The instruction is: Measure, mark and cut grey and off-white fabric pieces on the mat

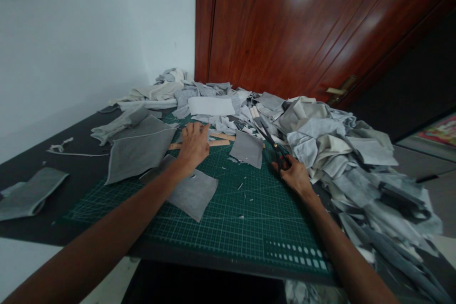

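My right hand (292,172) is closed round the handles of a pair of black scissors (275,145), whose blades point away from me toward the scraps at the back. My left hand (194,141) has its fingers curled over the far part of the green cutting mat (256,209), beside a light wooden strip (220,143); what its fingertips hold, if anything, is hidden. Between my hands lies a small grey fabric square (248,148). Another grey fabric piece (194,194) rests partly under my left forearm. To the left is a larger grey piece with a pale seam (138,149).
Grey and white fabric scraps (320,145) are heaped along the back and right side. A folded grey piece (33,194) and a white cord (76,154) lie on the dark table at left. Behind stand a white wall and a wooden door (270,23).
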Demonstrator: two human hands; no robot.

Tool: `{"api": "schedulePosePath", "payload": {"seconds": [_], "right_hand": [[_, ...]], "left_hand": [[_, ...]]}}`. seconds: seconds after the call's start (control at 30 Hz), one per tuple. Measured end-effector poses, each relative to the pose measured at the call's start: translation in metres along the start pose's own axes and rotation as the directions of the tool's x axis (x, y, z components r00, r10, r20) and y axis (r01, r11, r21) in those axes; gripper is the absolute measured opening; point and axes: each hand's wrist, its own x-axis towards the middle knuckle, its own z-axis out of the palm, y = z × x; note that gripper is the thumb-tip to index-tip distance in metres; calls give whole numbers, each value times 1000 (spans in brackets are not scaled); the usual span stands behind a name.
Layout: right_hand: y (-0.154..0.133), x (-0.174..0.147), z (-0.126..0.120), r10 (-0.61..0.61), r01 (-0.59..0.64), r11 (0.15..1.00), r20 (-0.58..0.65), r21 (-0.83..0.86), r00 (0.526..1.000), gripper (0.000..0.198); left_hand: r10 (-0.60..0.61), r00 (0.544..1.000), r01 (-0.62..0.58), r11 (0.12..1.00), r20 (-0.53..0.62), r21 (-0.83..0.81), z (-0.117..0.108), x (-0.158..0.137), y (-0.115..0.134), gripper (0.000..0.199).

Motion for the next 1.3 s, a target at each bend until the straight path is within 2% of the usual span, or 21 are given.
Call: {"api": "schedulePosePath", "payload": {"seconds": [0.1, 0.2, 0.3, 0.4, 0.47, 0.67, 0.9, 1.0, 1.13, 1.3], "right_hand": [[3, 0, 2, 2, -2, 997, 6, -78, 1000, 36], [5, 0, 5, -13, 17, 992, 32, -124, 999, 31], [5, 0, 5, -26, 33, 991, 54, -127, 998, 31], [4, 0, 4, -27, 34, 993, 62, -111, 998, 30], [4, 1, 3, -30, 37, 993, 65, -109, 997, 30], [3, 1, 2, -14, 22, 992, 63, -125, 998, 31], [3, 1, 2, -1, 9, 994, 75, -113, 997, 31], [5, 1, 3, -3, 11, 994, 81, -109, 997, 31], [7, 2, 5, 21, -11, 994, 93, -104, 995, 32], [3, 1, 3, 31, -20, 994, 99, -107, 995, 31]], "left_hand": [[163, 986, -158, 977, 25, -146, 1, -2, 9, 59], [369, 925, -323, 893, 97, -313, 9, -11, 25, 49], [467, 874, -394, 843, 133, -366, 20, -18, 35, 36], [474, 870, -404, 844, 139, -352, 26, -18, 35, 16], [454, 878, -381, 853, 149, -356, 27, -14, 30, 10], [408, 901, -310, 844, 149, -438, 24, -7, 22, 6], [415, 894, -334, 868, 169, -367, 27, -10, 22, 27], [402, 902, -307, 855, 160, -417, 30, -8, 22, 23], [391, 908, -275, 827, 150, -490, 31, -2, 21, 6], [376, 922, -264, 786, 92, -560, 31, -1, 24, 10]]}}
